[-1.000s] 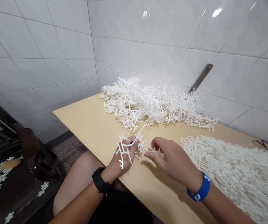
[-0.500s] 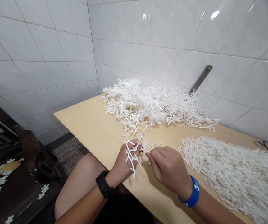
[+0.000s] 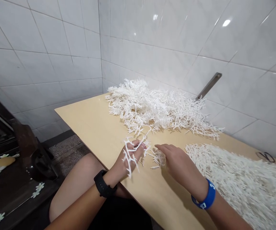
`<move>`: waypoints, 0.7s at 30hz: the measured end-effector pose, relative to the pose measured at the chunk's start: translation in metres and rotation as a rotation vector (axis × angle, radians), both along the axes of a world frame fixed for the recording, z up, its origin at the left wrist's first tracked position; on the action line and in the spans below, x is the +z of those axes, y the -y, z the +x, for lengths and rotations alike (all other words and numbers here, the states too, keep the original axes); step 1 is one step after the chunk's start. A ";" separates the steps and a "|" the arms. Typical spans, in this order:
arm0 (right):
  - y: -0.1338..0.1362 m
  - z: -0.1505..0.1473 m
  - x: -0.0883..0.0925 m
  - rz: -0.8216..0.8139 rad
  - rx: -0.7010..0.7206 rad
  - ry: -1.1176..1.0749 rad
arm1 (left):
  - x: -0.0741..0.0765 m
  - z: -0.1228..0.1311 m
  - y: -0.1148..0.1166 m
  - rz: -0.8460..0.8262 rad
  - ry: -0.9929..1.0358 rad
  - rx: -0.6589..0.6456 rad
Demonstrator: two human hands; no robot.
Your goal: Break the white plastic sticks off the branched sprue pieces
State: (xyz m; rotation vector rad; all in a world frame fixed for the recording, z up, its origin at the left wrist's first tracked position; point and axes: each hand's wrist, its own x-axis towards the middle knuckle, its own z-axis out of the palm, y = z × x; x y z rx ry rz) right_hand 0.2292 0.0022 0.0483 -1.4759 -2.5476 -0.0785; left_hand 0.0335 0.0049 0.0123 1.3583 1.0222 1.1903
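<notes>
My left hand (image 3: 119, 166), with a black watch on its wrist, is closed on a white branching plastic twig (image 3: 129, 159). Part of the twig hangs over the back of the hand and another part curves up past the fingertips. To its right, my right hand (image 3: 176, 159) has its fingers stretched out, with nothing visible in them. Those fingers are beside a small heap of loose white pieces (image 3: 159, 158) on the tan board (image 3: 85, 118). The underside of my right hand is hidden.
A large pile of white branched twigs (image 3: 152, 105) lies at the back by the tiled wall. On the right spreads a pile of small white pieces (image 3: 238, 179). A metal bar (image 3: 209, 85) leans behind. Dark wooden furniture (image 3: 29, 153) with white flowers stands left.
My right hand has moved away from my left, and its fingers have gone from a pinch to stretched out. My left hand still grips the twig. The view has shifted slightly.
</notes>
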 end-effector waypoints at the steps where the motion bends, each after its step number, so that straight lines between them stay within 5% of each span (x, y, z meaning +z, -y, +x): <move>1: 0.000 -0.001 0.000 -0.023 -0.017 -0.054 | 0.002 0.000 0.001 0.000 -0.005 -0.021; 6: 0.002 -0.008 0.011 -0.224 -0.079 -0.398 | 0.004 -0.001 0.003 0.004 -0.008 -0.179; 11: 0.000 -0.015 0.009 -0.240 0.030 -0.428 | -0.002 -0.001 0.005 0.010 0.003 -0.345; 14: 0.002 -0.020 0.004 -0.174 0.061 -0.407 | -0.002 0.001 0.006 0.007 -0.050 -0.360; 21: -0.006 -0.013 0.000 -0.074 -0.174 -0.583 | 0.001 0.001 0.005 0.121 -0.218 -0.306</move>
